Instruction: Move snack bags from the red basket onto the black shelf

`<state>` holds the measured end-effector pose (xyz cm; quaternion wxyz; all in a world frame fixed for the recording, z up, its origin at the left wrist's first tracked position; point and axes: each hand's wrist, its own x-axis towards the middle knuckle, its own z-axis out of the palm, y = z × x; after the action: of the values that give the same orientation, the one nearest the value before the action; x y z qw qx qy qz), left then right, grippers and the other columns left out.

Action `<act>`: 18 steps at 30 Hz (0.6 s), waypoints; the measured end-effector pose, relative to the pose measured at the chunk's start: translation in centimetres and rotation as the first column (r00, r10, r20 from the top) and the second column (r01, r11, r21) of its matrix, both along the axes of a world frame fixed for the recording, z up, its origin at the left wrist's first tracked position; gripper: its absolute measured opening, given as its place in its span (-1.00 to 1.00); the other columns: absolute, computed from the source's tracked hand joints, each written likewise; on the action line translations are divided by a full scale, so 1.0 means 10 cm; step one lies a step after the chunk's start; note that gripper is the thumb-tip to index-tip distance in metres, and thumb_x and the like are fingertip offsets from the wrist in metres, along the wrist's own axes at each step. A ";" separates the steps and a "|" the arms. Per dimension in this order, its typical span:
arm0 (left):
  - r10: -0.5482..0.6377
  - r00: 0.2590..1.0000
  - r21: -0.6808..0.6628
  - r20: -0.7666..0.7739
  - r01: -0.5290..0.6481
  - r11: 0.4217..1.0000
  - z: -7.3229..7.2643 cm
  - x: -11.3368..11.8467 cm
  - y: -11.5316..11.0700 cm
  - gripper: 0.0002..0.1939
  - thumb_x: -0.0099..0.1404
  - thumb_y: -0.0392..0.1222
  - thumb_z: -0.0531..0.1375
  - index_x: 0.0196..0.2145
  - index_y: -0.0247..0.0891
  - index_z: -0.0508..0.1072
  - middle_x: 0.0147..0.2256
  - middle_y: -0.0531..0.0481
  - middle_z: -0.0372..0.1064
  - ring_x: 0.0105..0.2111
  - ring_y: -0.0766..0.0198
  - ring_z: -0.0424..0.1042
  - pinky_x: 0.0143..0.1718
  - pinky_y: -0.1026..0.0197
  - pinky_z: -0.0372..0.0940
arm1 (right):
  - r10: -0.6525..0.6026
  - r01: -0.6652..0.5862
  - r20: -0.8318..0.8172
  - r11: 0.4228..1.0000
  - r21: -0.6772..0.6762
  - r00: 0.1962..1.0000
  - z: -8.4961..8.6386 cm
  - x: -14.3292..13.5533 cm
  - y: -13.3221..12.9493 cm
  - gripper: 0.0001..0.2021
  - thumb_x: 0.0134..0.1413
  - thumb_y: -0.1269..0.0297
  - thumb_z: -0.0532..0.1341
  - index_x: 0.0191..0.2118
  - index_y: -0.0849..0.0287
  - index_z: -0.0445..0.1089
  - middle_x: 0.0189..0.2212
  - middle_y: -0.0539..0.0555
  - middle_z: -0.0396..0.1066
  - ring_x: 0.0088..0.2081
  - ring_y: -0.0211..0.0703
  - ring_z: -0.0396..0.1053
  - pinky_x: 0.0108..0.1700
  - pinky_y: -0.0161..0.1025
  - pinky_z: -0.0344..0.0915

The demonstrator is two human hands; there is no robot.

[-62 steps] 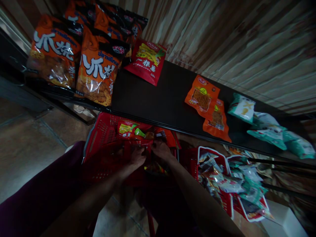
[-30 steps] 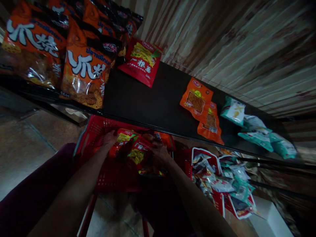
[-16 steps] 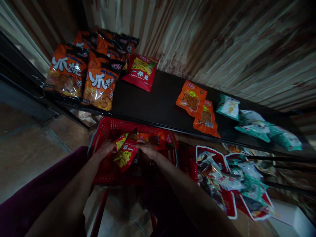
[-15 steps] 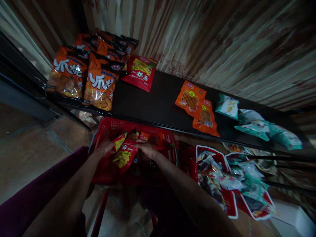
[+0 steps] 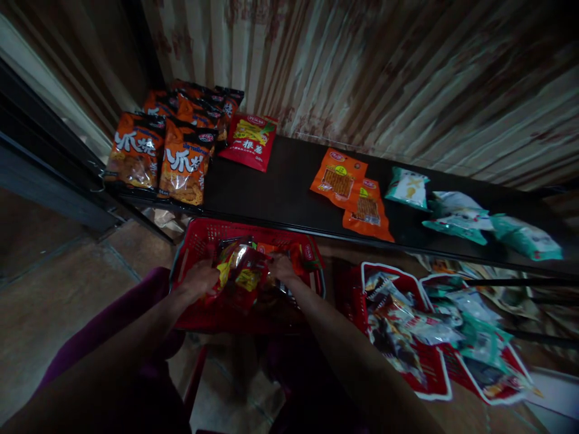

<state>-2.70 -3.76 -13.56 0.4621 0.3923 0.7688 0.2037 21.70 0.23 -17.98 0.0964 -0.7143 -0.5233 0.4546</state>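
Observation:
Over the red basket (image 5: 199, 232), my left hand (image 5: 203, 278) is closed on the left side of red and yellow snack bags (image 5: 248, 278). My right hand (image 5: 281, 268) is closed at the right side of the same bags, its fingertips partly hidden. Other snack packs lie under and behind them, among them an orange and red pack (image 5: 310, 253). On the black shelf (image 5: 271, 187) above the basket, a red bag (image 5: 249, 141) leans beside several orange and black bags (image 5: 185, 163).
Two orange packs (image 5: 339, 178) and green and white bags (image 5: 408, 188) lie farther right on the shelf. Two white-rimmed red baskets (image 5: 436, 367) filled with snack bags stand on the floor at the right. A striped curtain (image 5: 316, 72) hangs behind.
The red and yellow bags have shifted right and turned, showing shiny sides. Both hands have moved slightly right with them. The view has shifted a little.

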 end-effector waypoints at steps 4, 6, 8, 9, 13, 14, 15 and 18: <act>-0.057 0.992 -0.100 0.116 0.069 0.993 0.03 0.25 -0.10 -0.89 0.10 -0.27 0.23 -0.35 -0.26 0.47 -0.28 -0.13 0.47 -0.28 0.13 0.48 -0.40 0.29 0.30 | -0.006 0.001 0.099 0.999 0.050 0.995 0.07 -0.05 0.01 -0.73 -0.01 0.40 0.18 -0.14 0.16 0.47 -0.15 0.15 0.50 -0.03 0.03 0.41 0.04 -0.16 0.24; -0.057 0.985 -0.122 0.165 0.078 0.990 0.06 0.31 -0.07 -0.92 0.07 -0.30 0.19 -0.40 -0.26 0.44 -0.29 -0.13 0.48 -0.36 0.15 0.48 -0.49 0.29 0.28 | -0.013 0.005 0.103 0.997 0.078 0.995 0.15 -0.10 0.02 -0.67 0.00 0.38 0.19 -0.06 0.12 0.43 -0.08 0.15 0.47 0.02 0.03 0.37 0.08 -0.14 0.21; -0.047 0.977 -0.128 0.207 0.075 0.989 0.11 0.33 0.01 -0.94 0.04 -0.30 0.16 -0.45 -0.26 0.42 -0.31 -0.13 0.48 -0.43 0.17 0.47 -0.56 0.29 0.24 | -0.014 0.007 0.078 0.995 0.096 0.997 0.26 -0.14 -0.01 -0.65 0.04 0.32 0.18 0.00 0.11 0.38 -0.03 0.13 0.44 0.05 -0.02 0.35 0.09 -0.17 0.21; -0.041 0.973 -0.126 0.226 0.071 0.989 0.15 0.32 0.05 -0.96 0.02 -0.29 0.16 -0.49 -0.26 0.41 -0.34 -0.12 0.48 -0.47 0.18 0.46 -0.58 0.29 0.22 | -0.014 0.009 0.044 0.995 0.102 0.999 0.32 -0.15 -0.04 -0.65 0.07 0.28 0.16 0.01 0.10 0.37 -0.01 0.12 0.43 0.04 -0.06 0.36 0.07 -0.19 0.24; 0.013 0.946 -0.125 0.323 0.029 0.992 0.33 0.22 0.16 -0.97 -0.04 -0.27 0.15 -0.59 -0.26 0.36 -0.56 -0.04 0.40 -0.63 0.27 0.35 -0.66 0.30 0.14 | -0.102 0.144 -0.308 0.983 0.118 0.946 0.60 -0.13 -0.26 -0.62 0.05 0.15 0.19 0.01 0.08 0.36 0.02 0.08 0.40 0.04 -0.12 0.36 0.09 -0.16 0.25; 0.035 0.935 -0.132 0.352 0.012 0.991 0.37 0.19 0.16 -0.97 -0.06 -0.27 0.15 -0.59 -0.27 0.36 -0.61 -0.01 0.36 -0.67 0.30 0.30 -0.68 0.30 0.11 | -0.146 0.205 -0.402 0.973 0.107 0.904 0.66 -0.12 -0.32 -0.60 -0.01 0.13 0.25 -0.01 0.06 0.37 0.03 0.08 0.39 0.07 -0.09 0.32 0.12 -0.13 0.21; 0.058 0.922 -0.140 0.382 -0.004 0.990 0.41 0.17 0.16 -0.96 -0.06 -0.26 0.15 -0.57 -0.27 0.36 -0.65 0.02 0.33 -0.71 0.33 0.25 -0.70 0.30 0.08 | -0.188 0.258 -0.480 0.962 0.085 0.857 0.72 -0.13 -0.39 -0.56 -0.08 0.11 0.30 -0.01 0.04 0.38 0.05 0.07 0.38 0.11 -0.06 0.28 0.14 -0.11 0.18; 0.109 0.875 -0.163 0.471 -0.034 0.986 0.52 0.12 0.11 -0.89 -0.08 -0.21 0.16 -0.54 -0.30 0.38 -0.69 0.05 0.28 -0.75 0.36 0.18 -0.72 0.30 0.05 | -0.278 0.320 -0.638 0.946 -0.052 0.718 0.83 -0.18 -0.55 -0.50 -0.23 0.07 0.39 -0.08 0.01 0.41 0.00 0.04 0.42 0.11 -0.04 0.29 0.12 -0.10 0.21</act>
<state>-1.52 -2.69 -8.40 0.6579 0.2653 0.6580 0.2528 19.91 -5.25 -9.66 0.3625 -0.5890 -0.3509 0.6313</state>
